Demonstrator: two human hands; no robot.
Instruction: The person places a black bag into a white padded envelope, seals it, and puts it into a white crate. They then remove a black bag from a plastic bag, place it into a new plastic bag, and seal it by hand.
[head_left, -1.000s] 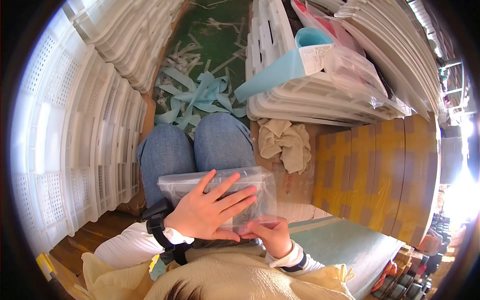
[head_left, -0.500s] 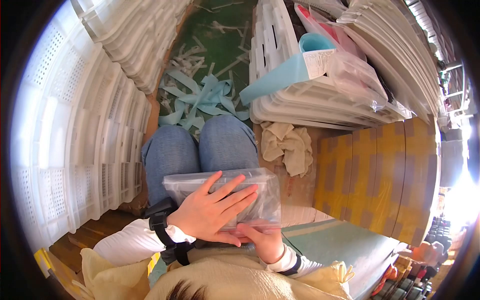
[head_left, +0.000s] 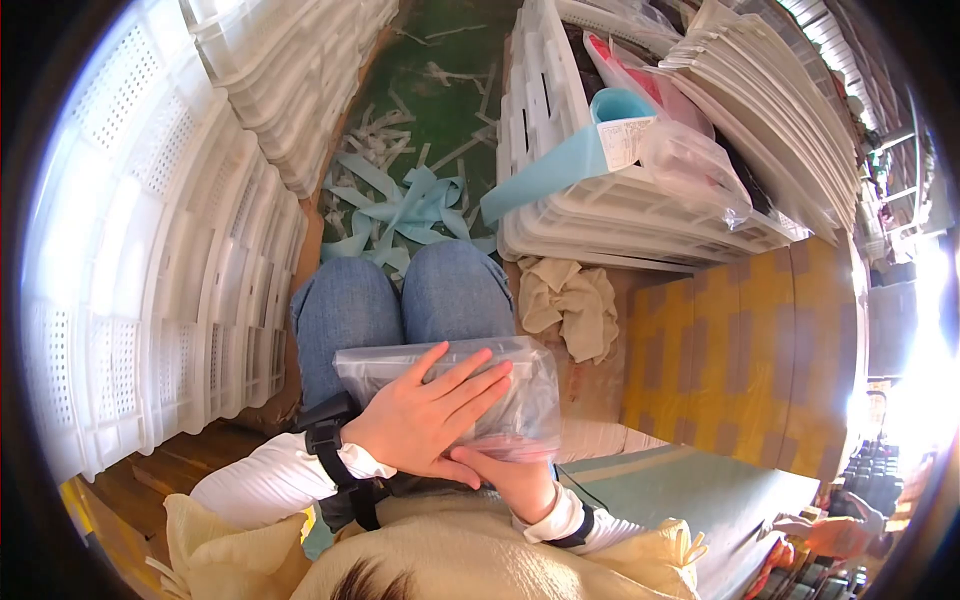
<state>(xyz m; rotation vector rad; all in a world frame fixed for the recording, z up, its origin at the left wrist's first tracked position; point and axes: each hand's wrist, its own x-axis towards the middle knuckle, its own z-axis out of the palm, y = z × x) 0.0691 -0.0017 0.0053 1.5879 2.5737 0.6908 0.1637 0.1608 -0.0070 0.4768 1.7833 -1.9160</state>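
Note:
A clear plastic zip bag [head_left: 530, 385] lies across my lap, over the jeans. My left hand [head_left: 425, 412] rests flat on top of it with the fingers spread. At the bag's near right edge, by its pinkish-red strip, my right hand [head_left: 512, 482] grips the bag, thumb on top and the other fingers hidden beneath. The two thumbs are close together. What the bag contains, if anything, is hard to make out.
White perforated crates [head_left: 130, 250] stack up on the left. On more white crates [head_left: 620, 215] at right lies a light blue strip roll [head_left: 545, 178]. Blue scraps [head_left: 415, 205] litter the green floor. A beige cloth [head_left: 570, 305] lies near taped cartons [head_left: 740, 350].
My right hand has shifted slightly left along the bag's near edge, its thumb now closer to my left thumb. My left hand stays flat on the bag. The camera view has turned slightly.

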